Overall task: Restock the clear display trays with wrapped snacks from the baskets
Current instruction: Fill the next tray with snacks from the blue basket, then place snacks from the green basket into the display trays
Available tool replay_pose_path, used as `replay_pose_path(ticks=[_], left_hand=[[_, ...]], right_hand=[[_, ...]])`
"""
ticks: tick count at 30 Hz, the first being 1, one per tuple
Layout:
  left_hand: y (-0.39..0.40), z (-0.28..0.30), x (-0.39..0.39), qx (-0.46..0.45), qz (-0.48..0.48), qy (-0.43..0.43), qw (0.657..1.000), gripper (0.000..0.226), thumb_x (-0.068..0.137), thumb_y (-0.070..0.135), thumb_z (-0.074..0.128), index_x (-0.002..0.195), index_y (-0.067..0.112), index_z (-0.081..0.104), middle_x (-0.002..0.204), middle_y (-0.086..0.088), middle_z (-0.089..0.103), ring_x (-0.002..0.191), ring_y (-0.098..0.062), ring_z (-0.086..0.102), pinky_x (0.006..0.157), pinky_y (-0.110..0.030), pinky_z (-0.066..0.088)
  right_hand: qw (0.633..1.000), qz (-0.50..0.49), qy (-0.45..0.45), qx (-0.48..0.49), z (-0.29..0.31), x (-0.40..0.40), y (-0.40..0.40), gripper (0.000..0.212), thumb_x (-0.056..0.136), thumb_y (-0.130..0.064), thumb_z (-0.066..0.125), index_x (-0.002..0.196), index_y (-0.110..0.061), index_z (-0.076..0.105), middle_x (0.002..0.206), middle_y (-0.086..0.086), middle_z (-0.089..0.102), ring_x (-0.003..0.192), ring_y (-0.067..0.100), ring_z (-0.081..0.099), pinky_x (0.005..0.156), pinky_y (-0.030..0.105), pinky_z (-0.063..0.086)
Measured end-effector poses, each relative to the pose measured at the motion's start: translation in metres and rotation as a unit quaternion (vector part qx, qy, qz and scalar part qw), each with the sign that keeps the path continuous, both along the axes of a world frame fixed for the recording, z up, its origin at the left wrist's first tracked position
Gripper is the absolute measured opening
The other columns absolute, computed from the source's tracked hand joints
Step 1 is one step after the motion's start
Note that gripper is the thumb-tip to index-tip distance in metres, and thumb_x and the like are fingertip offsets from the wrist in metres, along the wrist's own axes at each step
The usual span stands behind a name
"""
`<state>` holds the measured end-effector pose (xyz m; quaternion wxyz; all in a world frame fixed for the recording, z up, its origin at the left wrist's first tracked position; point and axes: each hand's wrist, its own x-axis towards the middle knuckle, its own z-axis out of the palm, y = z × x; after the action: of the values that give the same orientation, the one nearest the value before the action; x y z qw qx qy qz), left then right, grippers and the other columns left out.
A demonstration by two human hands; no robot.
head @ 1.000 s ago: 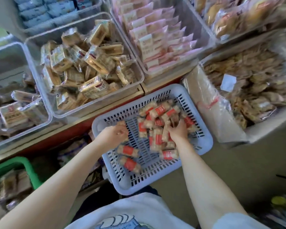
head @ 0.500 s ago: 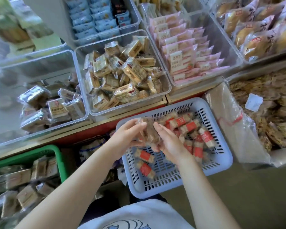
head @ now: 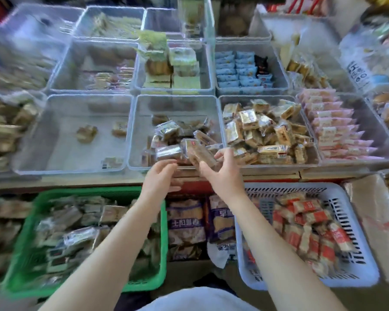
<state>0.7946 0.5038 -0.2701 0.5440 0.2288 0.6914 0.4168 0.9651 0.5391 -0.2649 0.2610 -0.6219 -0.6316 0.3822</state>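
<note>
Over the near rim of the middle clear tray (head: 134,131), both forearms are stretched forward and raised from the bottom of the view. A wrapped snack (head: 200,152) is held by the right hand (head: 222,173), its fingers curled under the packet and the thumb up along its right side, so that the packet tilts over the tray's near edge above the snacks already lying inside. Just to the left, the left hand (head: 161,178) is held with fingers loosely spread and nothing gripped, close beside the packet; contact cannot be told. Nearer, a white basket (head: 357,272) of red-wrapped snacks lies at right and a green basket (head: 162,243) at left.
</note>
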Motion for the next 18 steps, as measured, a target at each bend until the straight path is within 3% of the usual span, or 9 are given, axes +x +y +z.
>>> replay_pose_path(ticks=[3,6,10,12,14,16,18], left_hand=[[-0.032,-0.002,-0.081,-0.001,0.004,0.02,1.0,0.02,0.099,0.015,0.051,0.107,0.015,0.069,0.095,-0.012,0.073,0.074,-0.022,0.071,0.073,-0.039,0.058],[-0.063,-0.005,-0.163,-0.008,0.016,0.025,1.0,0.02,0.099,0.012,0.051,0.102,0.013,0.071,0.09,-0.012,0.073,0.072,-0.024,0.068,0.073,-0.038,0.055],[-0.087,-0.007,-0.254,0.001,0.038,0.026,0.999,0.02,0.099,0.013,0.051,0.099,0.016,0.071,0.087,-0.008,0.074,0.071,-0.023,0.069,0.071,-0.035,0.058],[-0.093,-0.009,-0.286,0.001,0.04,0.024,0.999,0.02,0.099,0.014,0.051,0.099,0.017,0.071,0.087,-0.006,0.074,0.071,-0.022,0.07,0.069,-0.032,0.056],[-0.096,-0.012,-0.308,0.001,0.032,0.013,0.999,0.02,0.099,0.015,0.051,0.1,0.017,0.071,0.09,-0.007,0.074,0.069,-0.02,0.069,0.066,-0.029,0.055],[-0.097,-0.015,-0.324,0.002,0.022,0.004,1.0,0.02,0.1,0.013,0.05,0.099,0.016,0.07,0.092,-0.01,0.073,0.068,-0.019,0.068,0.06,-0.024,0.053],[-0.098,-0.021,-0.336,0.004,0.008,0.01,1.0,0.02,0.099,0.012,0.05,0.099,0.015,0.07,0.092,-0.009,0.072,0.068,-0.018,0.067,0.057,-0.022,0.052]], right_hand=[[0.995,-0.017,-0.055,0.076,-0.006,-0.076,0.02,0.032,0.091,-0.039,0.065,0.099,-0.017,0.043,0.09,0.005,0.054,0.077,0.022,0.052,0.06,0.028,0.037],[0.986,-0.009,-0.131,0.103,-0.016,-0.147,0.039,0.031,0.09,-0.041,0.065,0.092,-0.019,0.043,0.091,0.002,0.056,0.085,0.025,0.051,0.073,0.039,0.041],[0.961,0.057,-0.271,0.003,-0.028,-0.208,0.046,0.031,0.095,-0.045,0.057,0.084,-0.017,0.056,0.089,0.005,0.06,0.091,0.028,0.056,0.072,0.037,0.044],[0.954,0.076,-0.291,-0.019,-0.03,-0.227,0.036,0.04,0.097,-0.038,0.052,0.063,-0.018,0.053,0.077,0.007,0.058,0.086,0.032,0.058,0.066,0.034,0.041],[0.954,0.052,-0.294,0.009,-0.026,-0.24,0.022,0.042,0.093,-0.024,0.051,0.052,-0.021,0.046,0.078,0.011,0.057,0.086,0.035,0.057,0.065,0.032,0.038],[0.957,0.029,-0.285,0.042,-0.021,-0.25,0.003,0.03,0.091,-0.015,0.052,0.063,-0.019,0.062,0.096,0.015,0.061,0.096,0.034,0.055,0.074,0.035,0.043],[0.966,0.017,-0.25,0.066,-0.019,-0.257,-0.018,0.021,0.092,-0.012,0.053,0.093,-0.01,0.074,0.109,0.013,0.064,0.104,0.031,0.055,0.089,0.039,0.045]])
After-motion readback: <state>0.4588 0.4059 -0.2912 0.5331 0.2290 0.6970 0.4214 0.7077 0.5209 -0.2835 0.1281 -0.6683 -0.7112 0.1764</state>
